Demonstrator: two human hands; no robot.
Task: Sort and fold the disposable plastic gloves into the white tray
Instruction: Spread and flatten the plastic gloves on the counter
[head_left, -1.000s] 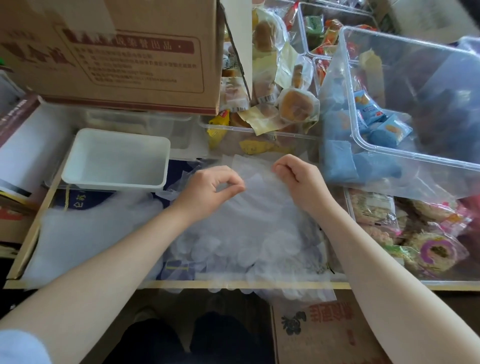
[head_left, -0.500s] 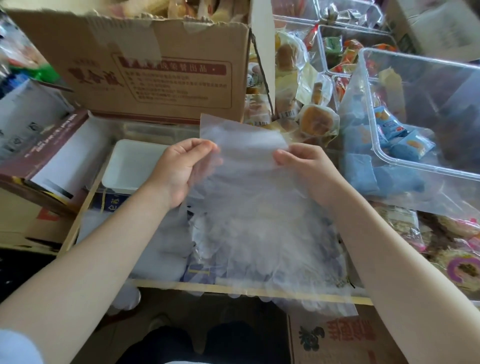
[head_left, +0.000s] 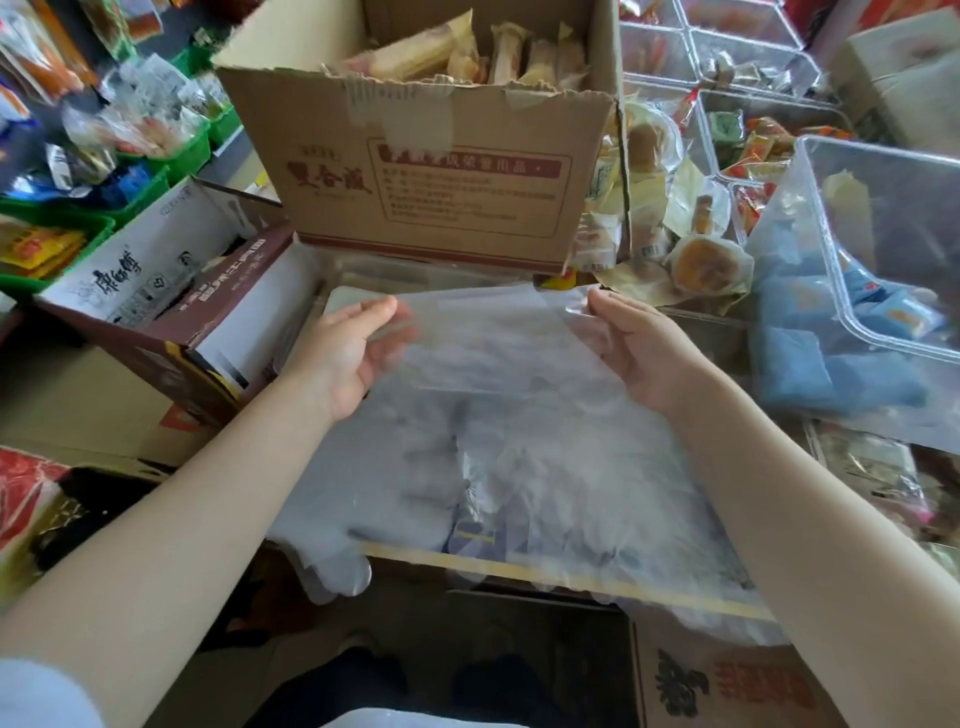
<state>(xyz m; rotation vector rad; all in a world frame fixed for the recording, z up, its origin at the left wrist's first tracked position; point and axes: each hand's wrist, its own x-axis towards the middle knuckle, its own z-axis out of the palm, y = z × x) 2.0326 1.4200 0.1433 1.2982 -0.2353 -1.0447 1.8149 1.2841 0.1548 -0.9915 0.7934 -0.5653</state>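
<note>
I hold a clear plastic glove (head_left: 493, 343) stretched flat in the air between both hands. My left hand (head_left: 345, 353) pinches its left edge and my right hand (head_left: 639, 356) pinches its right top corner. Below it a loose pile of clear gloves (head_left: 545, 483) covers the wooden-edged surface, and some hang over the front edge (head_left: 332, 566). The white tray (head_left: 337, 299) sits behind my left hand, mostly hidden by the hand and the raised glove.
A big cardboard box (head_left: 431, 176) of wrapped snacks stands just behind. An open brown carton (head_left: 171, 291) lies at the left. Clear plastic bins (head_left: 883, 249) with blue packets and pastries stand at the right. Green baskets (head_left: 171, 156) of goods fill the far left.
Both hands lifted a glove off the pile, rose and spread apart, pulling it flat. The view tilted upward, showing more of the cardboard box and the shelves.
</note>
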